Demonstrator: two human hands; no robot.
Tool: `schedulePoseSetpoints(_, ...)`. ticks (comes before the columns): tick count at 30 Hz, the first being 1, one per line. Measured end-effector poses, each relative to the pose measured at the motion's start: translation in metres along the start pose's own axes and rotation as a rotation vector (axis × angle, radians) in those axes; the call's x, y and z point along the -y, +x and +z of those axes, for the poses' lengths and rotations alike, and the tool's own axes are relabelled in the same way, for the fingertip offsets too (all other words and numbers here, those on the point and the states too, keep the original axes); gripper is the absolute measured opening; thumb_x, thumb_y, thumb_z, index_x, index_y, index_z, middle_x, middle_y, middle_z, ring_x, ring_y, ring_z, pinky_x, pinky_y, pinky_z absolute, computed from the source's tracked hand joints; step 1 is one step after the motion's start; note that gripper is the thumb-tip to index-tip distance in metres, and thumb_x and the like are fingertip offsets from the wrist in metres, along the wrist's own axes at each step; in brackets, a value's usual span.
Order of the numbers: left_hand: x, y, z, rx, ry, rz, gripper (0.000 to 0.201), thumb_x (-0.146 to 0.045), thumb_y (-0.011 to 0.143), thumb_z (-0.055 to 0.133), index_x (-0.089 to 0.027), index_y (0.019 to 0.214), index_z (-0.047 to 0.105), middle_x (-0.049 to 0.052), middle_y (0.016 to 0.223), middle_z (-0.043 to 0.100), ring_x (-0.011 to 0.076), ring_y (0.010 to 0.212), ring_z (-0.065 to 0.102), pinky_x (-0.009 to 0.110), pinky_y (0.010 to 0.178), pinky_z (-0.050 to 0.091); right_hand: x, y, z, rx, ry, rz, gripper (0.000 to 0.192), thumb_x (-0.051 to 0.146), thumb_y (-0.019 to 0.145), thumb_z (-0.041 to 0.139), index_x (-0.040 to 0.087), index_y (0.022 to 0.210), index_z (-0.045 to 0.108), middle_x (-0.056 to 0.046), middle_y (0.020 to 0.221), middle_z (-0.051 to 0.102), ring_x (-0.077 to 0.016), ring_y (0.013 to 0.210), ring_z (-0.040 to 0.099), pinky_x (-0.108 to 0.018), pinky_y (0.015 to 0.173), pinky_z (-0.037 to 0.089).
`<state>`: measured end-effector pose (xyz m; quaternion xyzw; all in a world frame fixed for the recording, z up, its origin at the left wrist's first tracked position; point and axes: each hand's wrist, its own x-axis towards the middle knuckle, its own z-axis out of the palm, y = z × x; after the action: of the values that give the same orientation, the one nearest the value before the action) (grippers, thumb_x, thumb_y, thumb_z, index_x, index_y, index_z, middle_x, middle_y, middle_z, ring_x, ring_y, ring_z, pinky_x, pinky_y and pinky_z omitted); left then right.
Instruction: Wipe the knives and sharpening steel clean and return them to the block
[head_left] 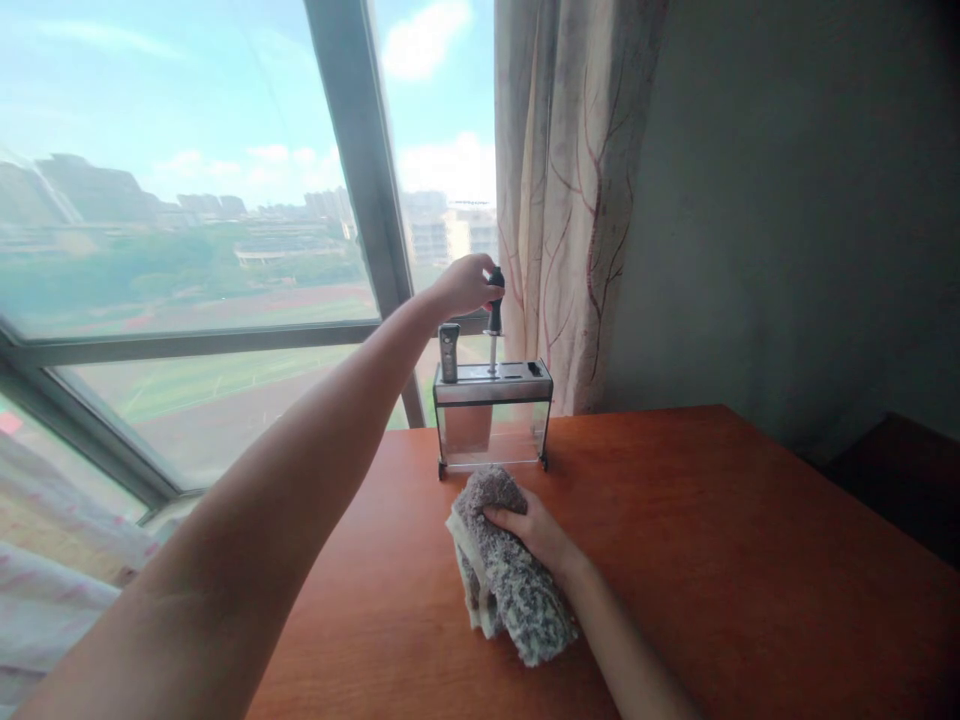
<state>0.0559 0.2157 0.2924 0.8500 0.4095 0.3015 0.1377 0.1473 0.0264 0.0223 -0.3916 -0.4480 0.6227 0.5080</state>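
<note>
Nearest the camera, a grey cloth (506, 570) was lain bunched on the wooden table (750, 560), and the right hand (536, 530) was pressed on it, fingers together and curled over its top fold. Just beyond the cloth, a knife rack (491, 415) was stood near the table's far edge (its front panel clear, its top metal). A grey handle (448, 352) was left sticking up from one slot. Above the rack, the left hand (465, 285) was closed around a black knife handle (496, 300), its blade partly sunk in a slot. Behind were seen a window (187, 200) and a curtain (562, 200).
</note>
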Motion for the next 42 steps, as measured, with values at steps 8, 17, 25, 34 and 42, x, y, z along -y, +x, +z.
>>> schedulePoseSetpoints(8, 0.005, 0.004, 0.002, 0.057, 0.264, 0.008, 0.006, -0.023, 0.062, 0.067, -0.017, 0.063, 0.066, 0.0, 0.059, 0.065, 0.0173, 0.061, 0.061, 0.026, 0.058, 0.044, 0.003, -0.001, 0.001, 0.016, -0.006, -0.019, 0.041, 0.04, 0.063, 0.078, 0.016, 0.095, 0.069, -0.004, 0.092, 0.071, -0.0222, 0.086, 0.063, -0.036, 0.084, 0.044)
schedulePoseSetpoints(17, -0.001, -0.004, 0.007, 0.091, 0.203, -0.084, 0.024, -0.022, 0.06, 0.075, -0.016, 0.082, 0.07, 0.003, 0.066, 0.069, 0.018, 0.062, 0.063, 0.03, 0.063, 0.048, 0.001, 0.0, 0.001, 0.012, -0.002, 0.001, 0.044, 0.042, 0.061, 0.079, 0.017, 0.096, 0.07, -0.004, 0.092, 0.071, -0.023, 0.086, 0.063, -0.037, 0.083, 0.045)
schedulePoseSetpoints(25, -0.002, -0.004, 0.015, 0.135, 0.408, -0.08, 0.024, -0.03, 0.059, 0.075, -0.019, 0.081, 0.073, 0.006, 0.08, 0.068, 0.0226, 0.075, 0.063, 0.03, 0.065, 0.048, 0.003, -0.001, 0.001, 0.023, 0.008, 0.0, 0.041, 0.039, 0.062, 0.079, 0.017, 0.096, 0.069, -0.003, 0.091, 0.071, -0.0223, 0.085, 0.063, -0.036, 0.082, 0.045)
schedulePoseSetpoints(34, 0.004, -0.004, 0.02, 0.188, 0.438, -0.098, 0.025, -0.035, 0.058, 0.074, -0.021, 0.079, 0.071, 0.006, 0.081, 0.069, 0.0225, 0.076, 0.061, 0.029, 0.063, 0.046, 0.006, -0.001, 0.003, 0.019, 0.001, -0.01, 0.042, 0.04, 0.061, 0.08, 0.018, 0.095, 0.069, -0.003, 0.092, 0.071, -0.0229, 0.086, 0.063, -0.037, 0.084, 0.045)
schedulePoseSetpoints(42, -0.004, -0.016, 0.022, 0.134, 0.561, -0.081, 0.038, -0.035, 0.064, 0.072, -0.02, 0.099, 0.067, 0.009, 0.097, 0.067, 0.0278, 0.093, 0.058, 0.037, 0.078, 0.046, 0.006, -0.002, 0.001, 0.029, 0.027, 0.013, 0.045, 0.042, 0.062, 0.079, 0.017, 0.097, 0.068, -0.003, 0.091, 0.071, -0.0227, 0.085, 0.063, -0.037, 0.083, 0.045)
